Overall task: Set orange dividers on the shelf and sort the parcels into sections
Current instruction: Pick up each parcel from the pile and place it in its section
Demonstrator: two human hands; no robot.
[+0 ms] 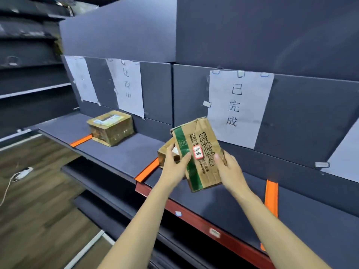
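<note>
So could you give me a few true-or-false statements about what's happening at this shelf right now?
1. Both hands hold a cardboard box with a green stripe. True: left hand and right hand grip it.
2. Three orange dividers lie on the shelf. True: left, middle and right.
3. The taped box sits in the rightmost section. False: it sits beside the left divider, under the middle paper sign.
4. The held box carries a blue sticker. False: its sticker is white with a red border.
</note>
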